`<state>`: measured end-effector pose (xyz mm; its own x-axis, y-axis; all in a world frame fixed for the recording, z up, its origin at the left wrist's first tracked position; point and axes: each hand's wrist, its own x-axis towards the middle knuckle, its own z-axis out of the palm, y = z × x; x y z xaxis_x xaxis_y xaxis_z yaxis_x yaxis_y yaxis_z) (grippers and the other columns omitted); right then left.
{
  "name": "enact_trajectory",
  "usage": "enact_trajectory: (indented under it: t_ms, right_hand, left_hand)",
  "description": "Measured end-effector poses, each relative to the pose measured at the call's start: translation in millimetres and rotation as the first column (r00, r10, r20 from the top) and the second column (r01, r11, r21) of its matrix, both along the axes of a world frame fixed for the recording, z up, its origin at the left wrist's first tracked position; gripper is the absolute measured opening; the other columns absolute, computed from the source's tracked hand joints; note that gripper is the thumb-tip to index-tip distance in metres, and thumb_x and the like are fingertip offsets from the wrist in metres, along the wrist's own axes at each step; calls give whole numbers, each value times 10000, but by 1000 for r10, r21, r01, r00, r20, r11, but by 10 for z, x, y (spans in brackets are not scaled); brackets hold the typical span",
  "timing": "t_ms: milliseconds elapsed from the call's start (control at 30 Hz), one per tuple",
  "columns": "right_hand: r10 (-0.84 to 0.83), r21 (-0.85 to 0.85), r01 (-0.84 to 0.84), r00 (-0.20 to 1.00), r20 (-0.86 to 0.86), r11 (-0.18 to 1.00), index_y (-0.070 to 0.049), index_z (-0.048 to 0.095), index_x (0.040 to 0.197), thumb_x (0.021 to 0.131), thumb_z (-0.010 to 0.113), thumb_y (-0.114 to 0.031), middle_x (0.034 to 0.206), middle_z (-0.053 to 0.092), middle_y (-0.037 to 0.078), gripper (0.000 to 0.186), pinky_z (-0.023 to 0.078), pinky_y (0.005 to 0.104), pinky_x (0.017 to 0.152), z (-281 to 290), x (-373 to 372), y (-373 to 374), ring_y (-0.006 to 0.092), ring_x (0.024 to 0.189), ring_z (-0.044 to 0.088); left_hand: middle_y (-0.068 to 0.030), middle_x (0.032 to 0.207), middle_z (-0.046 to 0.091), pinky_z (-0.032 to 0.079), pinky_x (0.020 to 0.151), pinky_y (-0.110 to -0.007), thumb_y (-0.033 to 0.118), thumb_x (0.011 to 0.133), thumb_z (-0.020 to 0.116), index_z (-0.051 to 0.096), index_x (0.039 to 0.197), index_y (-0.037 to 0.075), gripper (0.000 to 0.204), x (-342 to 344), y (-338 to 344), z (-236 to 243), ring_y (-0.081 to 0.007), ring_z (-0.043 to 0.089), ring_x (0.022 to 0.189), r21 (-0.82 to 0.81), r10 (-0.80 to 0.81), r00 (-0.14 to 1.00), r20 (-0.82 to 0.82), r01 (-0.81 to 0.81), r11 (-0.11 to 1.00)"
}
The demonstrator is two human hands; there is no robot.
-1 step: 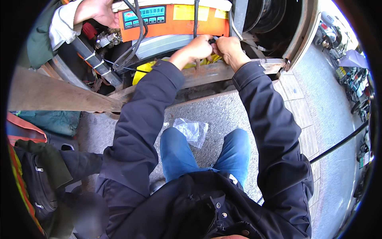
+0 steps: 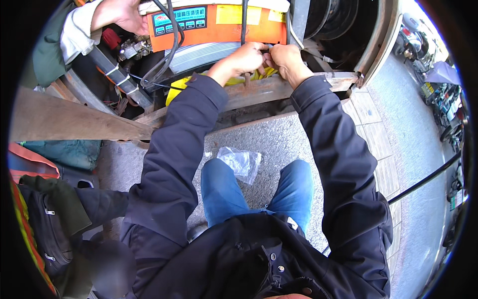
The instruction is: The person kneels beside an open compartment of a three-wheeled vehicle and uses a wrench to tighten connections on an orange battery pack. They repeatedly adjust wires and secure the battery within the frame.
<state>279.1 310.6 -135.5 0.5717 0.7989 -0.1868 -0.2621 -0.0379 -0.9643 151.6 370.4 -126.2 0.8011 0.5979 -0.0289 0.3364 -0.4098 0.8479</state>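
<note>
Above the rusty metal crossbar (image 2: 284,88), my left hand (image 2: 247,59) and my right hand (image 2: 287,57) meet with bent fingers. Both are closed at one spot, below the right end of an orange pressure washer (image 2: 201,37). A small dark piece shows between the fingertips, too little of it to name. Beneath my hands lies something yellow, perhaps cord or sheeting (image 2: 178,89), partly hidden by them. One black cable (image 2: 244,22) hangs over the orange casing, close to my left hand. A co-worker's hand (image 2: 119,15) rests at the casing's left end.
Looped black cables (image 2: 172,45) hang at the left of the casing. A thick beam (image 2: 79,117) juts in from the left. Below, a clear plastic bag (image 2: 240,162) lies on the ground between my knees. Parked motorbikes (image 2: 443,99) stand at the far right.
My left hand has shifted very slightly, its fingers moving a little at the meeting point. Everything else stays as it was.
</note>
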Motion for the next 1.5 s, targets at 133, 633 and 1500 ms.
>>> enact_trajectory:
  t_ms: [133,633,1500]
  right_hand:
    - [40,-101,-17,974,222,995,96,671,1057,948,568,3,880,714,133,177,595,313,549,-67,134,27,208,692,707]
    - [-42,-38,42,999,-10,998,98,543,1322,1015,412,-4,1115,714,189,349,610,274,545,103,71,-90,242,757,770]
    - [-131,175,517,501,-855,838,-74,567,936,983,347,-134,692,565,34,233,562,316,536,85,-117,372,122,490,518]
  left_hand:
    - [-120,1129,738,546,756,-289,45,1033,453,580,1370,-61,375,-160,-141,121,-197,728,934,-60,-18,993,117,25,998]
    - [-130,980,760,589,809,-304,-7,1001,577,705,1125,-51,184,-780,-656,-232,-176,749,892,401,216,791,572,-499,768]
    - [-78,973,754,512,735,-243,79,1049,579,715,1153,-28,202,-826,-593,-224,-115,702,886,310,191,870,456,-356,882]
